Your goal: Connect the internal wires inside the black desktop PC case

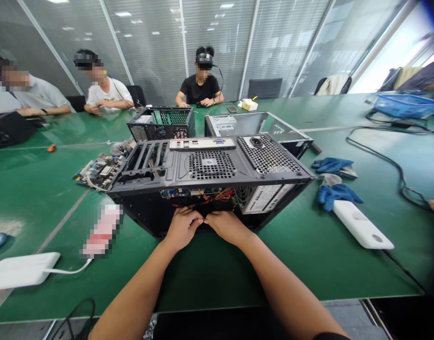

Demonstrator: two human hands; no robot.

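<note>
A black computer case (174, 165) lies on its side in front of me, its open side facing me. At the lower edge of that opening, my left hand (182, 227) and my right hand (227, 225) meet, with fingertips pinched together. Between them shows a small piece of thin yellowish wire (204, 220); most of it is hidden by my fingers. Inside the case, above my hands, are a bundle of red and yellow wires (222, 194) and part of a circuit board. A power supply (266, 198) with a white label sits at the right of the opening.
A motherboard (102, 170) lies left of the case; blue gloves (337, 194) and a white power bank (362, 225) lie right. Two more cases (162, 123) stand behind. Another white power bank (23, 270) is cabled to a blurred pinkish object (101, 231). Several people sit across the table.
</note>
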